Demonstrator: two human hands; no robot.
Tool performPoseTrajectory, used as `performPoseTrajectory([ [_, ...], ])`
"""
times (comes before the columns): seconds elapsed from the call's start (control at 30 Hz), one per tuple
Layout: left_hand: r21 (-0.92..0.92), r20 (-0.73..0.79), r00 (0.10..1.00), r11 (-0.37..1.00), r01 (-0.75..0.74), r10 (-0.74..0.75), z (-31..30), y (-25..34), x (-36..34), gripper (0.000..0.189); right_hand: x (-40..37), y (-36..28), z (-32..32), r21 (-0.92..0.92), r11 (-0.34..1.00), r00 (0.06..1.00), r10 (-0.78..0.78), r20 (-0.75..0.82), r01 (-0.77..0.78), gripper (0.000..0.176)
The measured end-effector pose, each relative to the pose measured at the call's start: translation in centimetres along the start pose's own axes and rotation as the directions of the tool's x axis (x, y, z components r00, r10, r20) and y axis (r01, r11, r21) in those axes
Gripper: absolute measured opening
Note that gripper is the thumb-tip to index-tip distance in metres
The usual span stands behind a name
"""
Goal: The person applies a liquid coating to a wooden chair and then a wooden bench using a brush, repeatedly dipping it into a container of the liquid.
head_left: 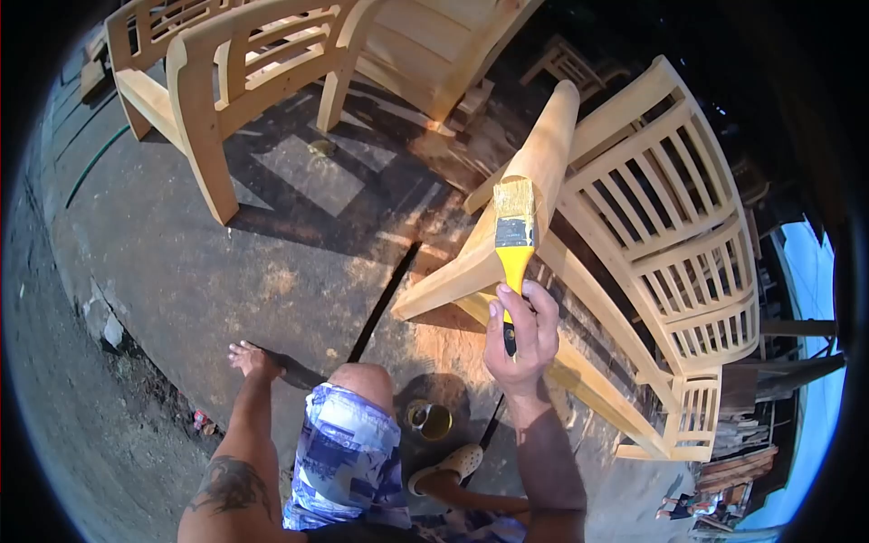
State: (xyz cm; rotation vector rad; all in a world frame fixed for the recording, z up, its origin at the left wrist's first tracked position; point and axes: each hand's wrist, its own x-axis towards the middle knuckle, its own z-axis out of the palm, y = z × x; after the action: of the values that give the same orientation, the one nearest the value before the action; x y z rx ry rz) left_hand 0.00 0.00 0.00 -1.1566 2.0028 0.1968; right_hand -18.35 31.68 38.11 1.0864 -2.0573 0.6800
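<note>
My right hand [523, 339] grips a paintbrush [515, 258] by its yellow and black handle, fingers wrapped round it. The bristles point away from me and overlap the front end of the armrest [548, 136] on a pale wooden bench [625, 253] with a slatted back. Out to the left, my left hand [255, 358] is held with its fingers spread and nothing in them. A small round container [429, 421] with yellowish liquid stands on the ground between my bare knee and my foot in a light clog [463, 462].
Another pale wooden seat [204, 127] stands at the upper left, beside a large wooden panel [412, 45]. A dark gap [385, 303] runs across the stained concrete floor [181, 262]. Stacked planks [738, 471] and people [683, 507] show at the lower right.
</note>
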Motion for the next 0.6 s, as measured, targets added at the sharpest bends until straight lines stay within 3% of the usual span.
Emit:
performPoseTrajectory([
  [0.2, 0.005, -0.010, 1.000, 1.000, 0.007, -0.007, -0.6, 0.1, 0.5, 0.138, -2.4, 1.1, -0.1, -0.112, 0.993, 0.998, 0.031, -0.055, -0.037, 0.038],
  [0.3, -0.005, 0.005, 1.000, 1.000, 0.006, -0.006, 0.3, 0.7, 0.1, 0.142, -3.7, -0.2, -1.1, -0.069, 0.994, 0.995, 0.080, -0.063, -0.084, 0.038],
  [0.43, -0.012, 0.015, 1.000, 1.000, -0.001, 0.001, 0.6, 1.2, -0.1, 0.143, -0.6, -1.3, -0.5, -0.017, 0.999, 0.999, -0.043, 0.004, 0.043, 0.037],
  [0.6, 0.007, 0.009, 1.000, 1.000, -0.001, 0.001, -0.5, 0.6, -1.2, 0.136, -1.6, 0.5, 0.2, -0.100, 0.994, 0.996, 0.042, -0.074, -0.050, 0.034],
])
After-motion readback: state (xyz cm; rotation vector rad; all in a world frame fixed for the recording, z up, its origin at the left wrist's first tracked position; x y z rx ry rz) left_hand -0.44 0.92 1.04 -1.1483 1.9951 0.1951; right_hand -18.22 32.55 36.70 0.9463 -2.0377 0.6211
